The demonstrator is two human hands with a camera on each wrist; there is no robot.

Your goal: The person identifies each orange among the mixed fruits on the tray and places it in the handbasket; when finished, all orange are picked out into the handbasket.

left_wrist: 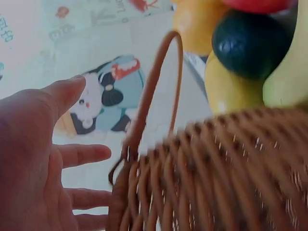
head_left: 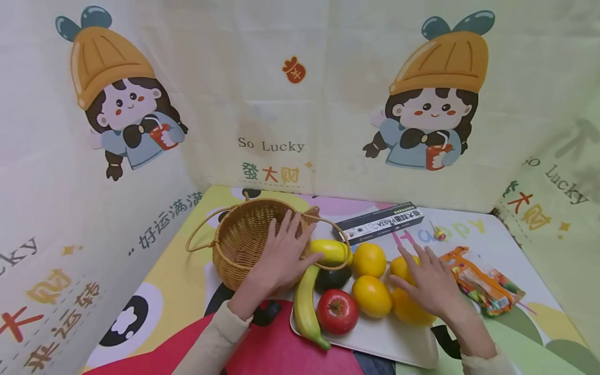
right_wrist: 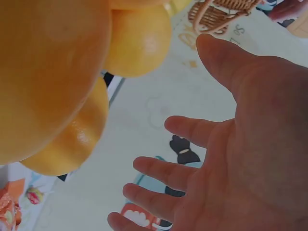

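A round wicker basket (head_left: 244, 239) with looped handles stands left of centre. My left hand (head_left: 283, 252) is over its right side, fingers spread and straight; in the left wrist view nothing sits in the palm. Whether it touches the rim cannot be told. My right hand (head_left: 431, 284), fingers extended, hovers over or beside the oranges at the tray's right; one orange (head_left: 410, 307) lies partly behind it. On the cream tray (head_left: 379, 338) are a banana (head_left: 307, 307), a red apple (head_left: 337, 311), a dark, rounded fruit (head_left: 334, 278) and several oranges (head_left: 372, 297). A yellow fruit (head_left: 330, 252) lies beside the basket.
Behind the fruit lies a long pasta box (head_left: 379, 224). An orange candy bag (head_left: 485, 281) is to the right, with a small wrapped candy (head_left: 439, 234) above it. Printed cloth walls (head_left: 328, 130) enclose the table on the back and sides.
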